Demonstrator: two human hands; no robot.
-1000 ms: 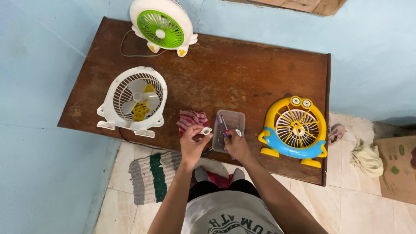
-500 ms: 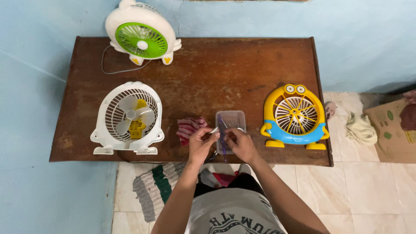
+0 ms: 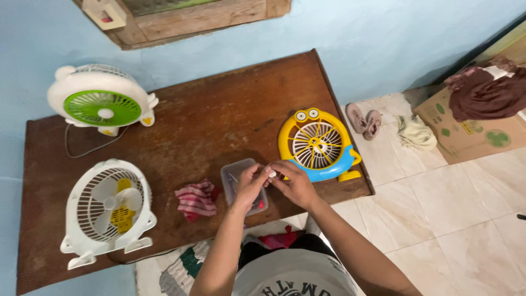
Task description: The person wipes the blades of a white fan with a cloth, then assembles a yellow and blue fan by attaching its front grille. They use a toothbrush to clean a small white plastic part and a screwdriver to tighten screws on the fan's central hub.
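Left hand (image 3: 251, 186): fingers pinched on a small white piece (image 3: 272, 173).
Right hand (image 3: 296, 183): fingers together, touching the same piece.
Clear box (image 3: 233, 174): just under the hands.
Cardboard box (image 3: 471, 134): brown, green round marks, far right.

On the wooden table (image 3: 219, 120) three small fans lie face up: one fan (image 3: 101, 104) at the far left, a second fan (image 3: 109, 211) nearer on the left, a third fan (image 3: 318, 145) at the right. Between the nearer two sit a striped cloth (image 3: 194, 200) and, right of it, a plastic container (image 3: 236, 176), with both hands above it
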